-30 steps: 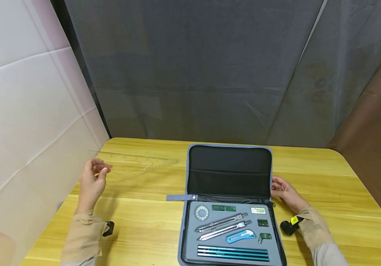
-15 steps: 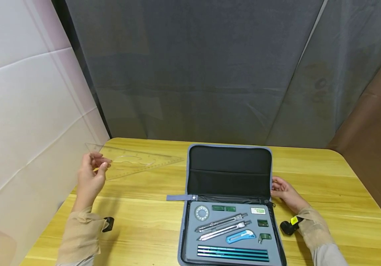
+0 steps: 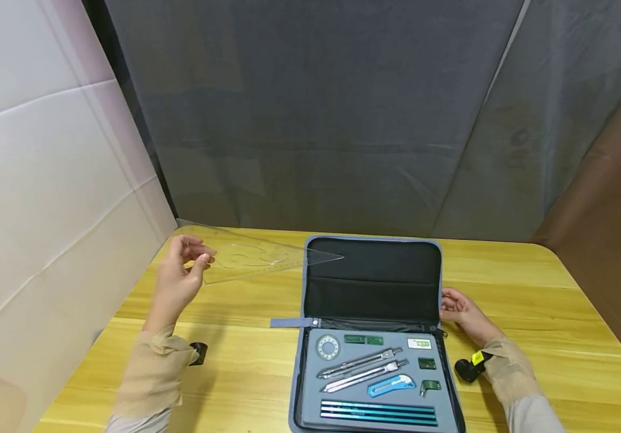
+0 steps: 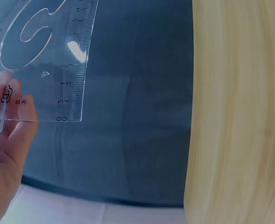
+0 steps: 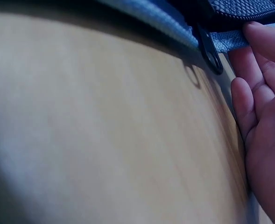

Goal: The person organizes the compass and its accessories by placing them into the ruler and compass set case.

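Observation:
My left hand (image 3: 177, 287) pinches a clear plastic set square (image 3: 301, 257) near its short side, between thumb and fingers, raised over the table. Its long tip overlaps the lid of the zip case in the head view. The left wrist view shows the ruler scale and curved cut-outs of the set square (image 4: 69, 70). Beside the lid's right edge, my right hand (image 3: 470, 316) grips the rim of the zip case (image 3: 373, 258), thumb on the edge and fingers curled beneath. The right wrist view has this hand (image 5: 272, 112) close by a black zip pull (image 5: 211, 51).
In the case's grey tray (image 3: 310, 391) lie two metal compasses (image 3: 361, 373), a blue craft knife (image 3: 392, 385), several dark pencils (image 3: 378, 413), a round white disc (image 3: 328, 347) and small green pieces. A strap (image 3: 291, 323) sticks out left. The wooden table (image 3: 245, 373) meets dark curtains behind.
My left hand has lifted the set square and carried it to the right, so its tip now overlaps the case lid. My right hand has stayed at the lid's edge.

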Demonstrator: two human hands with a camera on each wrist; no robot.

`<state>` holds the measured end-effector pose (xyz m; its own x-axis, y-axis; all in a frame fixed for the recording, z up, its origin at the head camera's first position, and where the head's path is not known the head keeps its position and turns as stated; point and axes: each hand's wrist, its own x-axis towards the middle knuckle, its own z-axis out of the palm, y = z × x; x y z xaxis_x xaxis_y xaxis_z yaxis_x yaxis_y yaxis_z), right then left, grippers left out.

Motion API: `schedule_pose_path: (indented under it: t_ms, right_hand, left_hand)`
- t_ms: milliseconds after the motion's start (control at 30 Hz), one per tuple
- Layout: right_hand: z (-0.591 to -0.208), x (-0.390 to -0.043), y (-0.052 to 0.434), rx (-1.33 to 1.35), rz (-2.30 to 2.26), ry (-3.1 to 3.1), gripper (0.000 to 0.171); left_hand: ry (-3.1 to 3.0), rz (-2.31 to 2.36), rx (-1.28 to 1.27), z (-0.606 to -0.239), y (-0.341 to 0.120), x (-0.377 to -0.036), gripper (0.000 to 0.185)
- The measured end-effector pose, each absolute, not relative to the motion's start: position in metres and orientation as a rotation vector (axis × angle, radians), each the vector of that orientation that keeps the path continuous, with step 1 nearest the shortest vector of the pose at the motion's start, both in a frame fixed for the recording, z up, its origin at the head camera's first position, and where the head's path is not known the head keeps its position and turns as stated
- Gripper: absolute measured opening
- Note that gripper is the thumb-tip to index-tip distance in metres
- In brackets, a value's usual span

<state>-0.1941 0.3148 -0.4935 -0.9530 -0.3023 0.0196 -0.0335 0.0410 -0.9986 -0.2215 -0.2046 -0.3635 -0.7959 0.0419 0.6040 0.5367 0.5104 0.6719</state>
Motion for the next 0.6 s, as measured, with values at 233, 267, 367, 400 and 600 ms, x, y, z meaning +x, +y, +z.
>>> schedule_pose_path:
  t_ms: [233,267,367,400,600]
  right_hand:
    - [-0.496,-0.196,0.313,-0.423,-2.083,2.057,0.042]
    - [-0.497,-0.196,0.313,-0.430,-2.089,2.050,0.042]
    - [-0.499,-0.198,0.312,-0.428,-2.092,2.037,0.043]
    - [-0.500,-0.198,0.312,-0.420,-2.091,2.037,0.043]
    - [-0.502,-0.201,0.314,-0.384,-2.081,2.061,0.043]
  left_hand:
    - [-2.218,-1.279,-0.570,-0.364,-0.182,-0.228,0.022]
    - [-2.215,-1.287,-0.580,-0.364,-0.179,-0.229,0.022]
    - [-2.208,-1.306,-0.613,-0.364,-0.170,-0.232,0.021]
    - [-2.206,-1.313,-0.626,-0.364,-0.167,-0.233,0.021]
    - [-2.214,-1.345,-0.674,-0.367,-0.148,-0.241,0.019]
